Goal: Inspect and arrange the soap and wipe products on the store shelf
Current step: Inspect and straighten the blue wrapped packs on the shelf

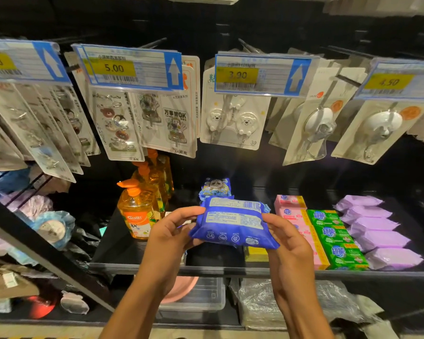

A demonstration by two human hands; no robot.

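Pack of wipes, blue soft plastic, printed back uppermost (pixel 233 223): held level above the black shelf (pixel 118 245). The left hand (pixel 171 231) grips its left end and the right hand (pixel 287 243) its right end.

- Behind the hands: upright blue cartoon-face pack (pixel 214 188).
- Left of the left hand: row of orange pump soap bottles (pixel 138 216).
- Right of the right hand: pink soap boxes (pixel 301 228), green soap boxes (pixel 335 238), lilac wipe packs (pixel 377 231).
- Above: carded white hooks (pixel 233 121) under yellow price tags (pixel 238 75).
- Beneath the held pack: bare shelf floor and possibly a yellow packet (pixel 255 253), mostly hidden.
- Under the wrists: shelf front edge.
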